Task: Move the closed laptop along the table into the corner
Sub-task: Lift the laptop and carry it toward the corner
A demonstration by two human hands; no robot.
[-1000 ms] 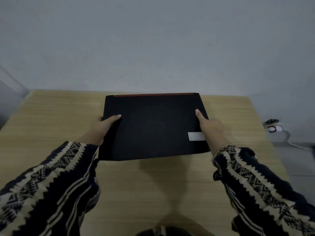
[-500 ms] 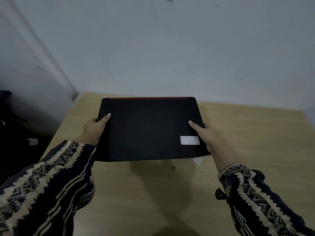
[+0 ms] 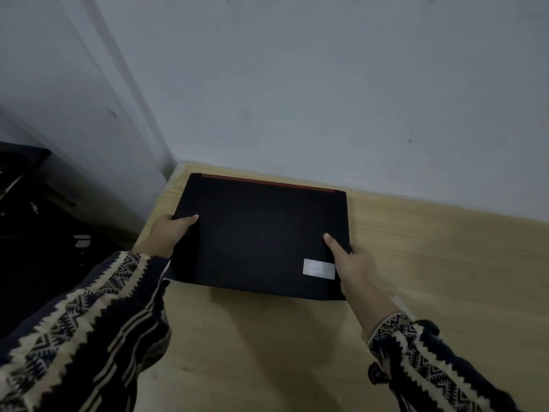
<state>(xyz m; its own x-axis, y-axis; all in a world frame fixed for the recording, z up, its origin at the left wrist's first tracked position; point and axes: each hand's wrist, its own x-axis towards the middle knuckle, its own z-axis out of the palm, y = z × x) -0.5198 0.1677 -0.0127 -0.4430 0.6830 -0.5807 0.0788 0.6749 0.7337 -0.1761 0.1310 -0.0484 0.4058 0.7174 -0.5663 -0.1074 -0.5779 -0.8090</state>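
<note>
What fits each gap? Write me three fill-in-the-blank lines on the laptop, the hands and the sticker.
1. The laptop lies with its lid ____.
2. The left hand and the right hand grip its side edges, each with its ____ on top.
3. The pale sticker sits beside the ____ hand.

Missing words: closed; thumb; right

Your flat black closed laptop (image 3: 261,236) lies on the light wooden desk (image 3: 430,278), near its far-left corner by the wall (image 3: 297,84).
</note>
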